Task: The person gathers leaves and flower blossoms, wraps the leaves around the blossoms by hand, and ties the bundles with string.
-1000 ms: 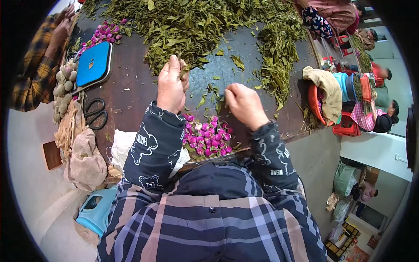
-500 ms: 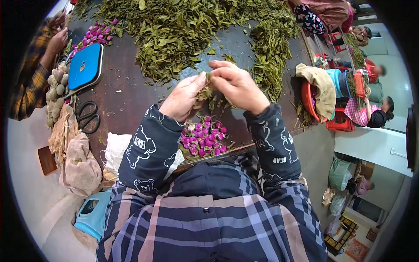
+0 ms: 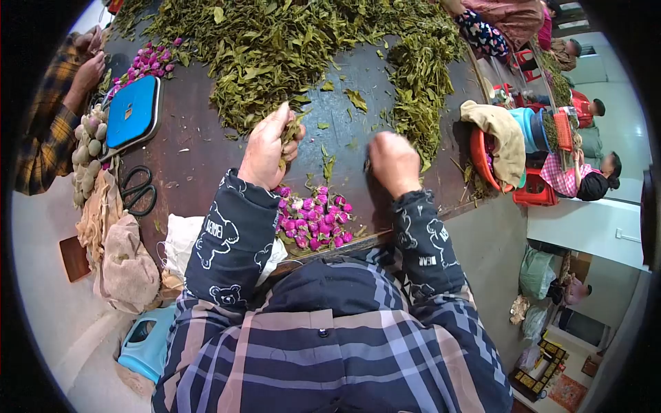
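My left hand (image 3: 265, 150) is closed round a small bunch of green leaves (image 3: 289, 134), its thumb pointing up. To its right, apart from it, my right hand (image 3: 394, 164) hovers low over the table (image 3: 206, 155) with curled fingers; whatever may be in them is hidden. Between my forearms, by the near table edge, lies a small heap of purple-pink flower heads (image 3: 313, 219). A few loose leaves (image 3: 328, 164) lie between the hands. Beyond them spreads a large pile of green leaves (image 3: 275, 55), with an arm of it (image 3: 421, 89) running down the right.
At left are a blue-topped flat case (image 3: 132, 110), black scissors (image 3: 140, 191), a string of greyish-green tied balls (image 3: 88, 148) and cloth bags (image 3: 124, 265). Another person's hands (image 3: 88, 69) work there beside more purple flowers (image 3: 153, 60). An orange basin (image 3: 485, 162) with cloth stands right.
My hands have parted: the left moved slightly left with the leaves, the right moved right and down. Loose leaves now show on the table between them.
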